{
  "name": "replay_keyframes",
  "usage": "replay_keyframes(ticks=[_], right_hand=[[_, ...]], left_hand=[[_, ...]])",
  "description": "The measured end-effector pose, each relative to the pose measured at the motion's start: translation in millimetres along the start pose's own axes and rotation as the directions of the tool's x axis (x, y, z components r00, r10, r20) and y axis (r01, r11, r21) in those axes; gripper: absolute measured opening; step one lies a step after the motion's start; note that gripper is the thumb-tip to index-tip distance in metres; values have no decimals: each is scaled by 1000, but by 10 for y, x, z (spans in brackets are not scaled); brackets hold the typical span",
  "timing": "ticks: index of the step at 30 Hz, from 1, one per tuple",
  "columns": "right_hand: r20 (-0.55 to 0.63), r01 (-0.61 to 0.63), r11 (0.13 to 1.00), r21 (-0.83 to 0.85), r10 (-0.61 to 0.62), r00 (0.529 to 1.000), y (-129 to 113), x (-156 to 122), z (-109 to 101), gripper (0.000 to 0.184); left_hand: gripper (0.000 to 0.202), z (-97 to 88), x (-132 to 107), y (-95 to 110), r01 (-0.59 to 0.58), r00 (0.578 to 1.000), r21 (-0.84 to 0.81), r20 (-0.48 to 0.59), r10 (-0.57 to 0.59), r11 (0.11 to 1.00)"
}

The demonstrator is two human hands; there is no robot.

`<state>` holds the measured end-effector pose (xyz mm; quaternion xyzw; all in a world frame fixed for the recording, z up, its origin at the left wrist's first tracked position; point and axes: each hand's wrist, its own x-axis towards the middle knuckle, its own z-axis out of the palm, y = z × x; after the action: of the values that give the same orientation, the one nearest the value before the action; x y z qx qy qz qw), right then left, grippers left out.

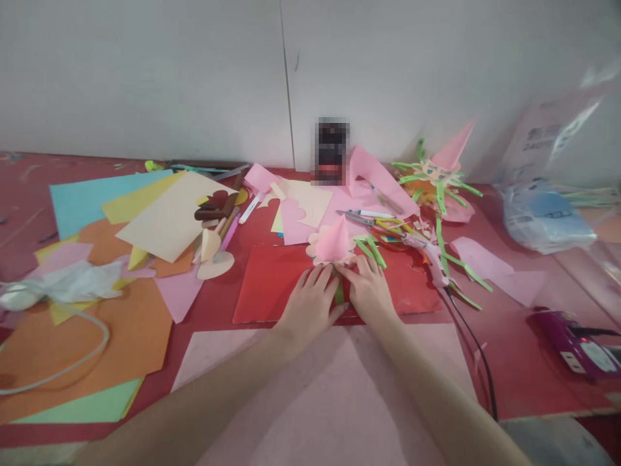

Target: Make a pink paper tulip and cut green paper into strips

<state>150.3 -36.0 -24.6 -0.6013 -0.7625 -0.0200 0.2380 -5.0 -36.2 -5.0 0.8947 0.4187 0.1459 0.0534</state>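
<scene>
A small paper figure (pixel 334 243) with a pink cone hat and a pale scalloped rim lies on the red board (pixel 262 285) in front of me. My left hand (pixel 310 298) bends over its near edge from the left, the fingertips pressing there. From the right, my right hand (pixel 369 288) grips the same edge, its index finger reaching across toward the left hand. Between the hands a green paper strip (pixel 339 294) runs down from the figure. Other green strips (pixel 371 251) stick out to its right. The fingertips partly hide the figure's near edge.
Scissors (pixel 356 218) lie behind the figure; a pink-white glue gun (pixel 431 255) with a black cord is at right. A finished-looking cone-hat figure (pixel 444 165) stands behind. Coloured sheets (pixel 160 217) spread left, a purple power strip (pixel 577 343) right. A pixelated upright object (pixel 330 152) leans against the wall.
</scene>
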Motion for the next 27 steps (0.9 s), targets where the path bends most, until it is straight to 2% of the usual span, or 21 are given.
replay_keyframes(ticks=[5,8,10,13,17,19,23,27], right_hand=[[-52,74,980,183,-66,997,72,-4,-62,50],[-227,-19,948,319,96,969,149,13,-191,42],[-358,-90,929,360,226,906,251,12,-301,35],[-511,-195,909,369,374,774,477,-13,-451,31],[-577,-386,835,393,551,603,767,-60,-553,27],[-583,-426,805,413,593,556,851,-71,-566,26],[-560,-445,784,432,620,550,898,-63,-561,27],[-557,-438,790,429,613,561,890,-45,-552,26]], left_hand=[[39,-86,23,-27,3,1000,-60,7,-2,998],[32,-212,75,-89,56,998,-155,3,-56,986],[26,-336,157,-142,113,992,-208,-30,-122,972],[21,-545,373,-207,162,957,-221,-201,-208,962],[21,-710,743,-223,203,894,-212,-359,-269,956],[20,-706,894,-209,212,887,-226,-363,-284,951],[18,-625,1038,-192,232,899,-236,-318,-301,944],[19,-651,1049,-220,233,884,-236,-353,-307,943]])
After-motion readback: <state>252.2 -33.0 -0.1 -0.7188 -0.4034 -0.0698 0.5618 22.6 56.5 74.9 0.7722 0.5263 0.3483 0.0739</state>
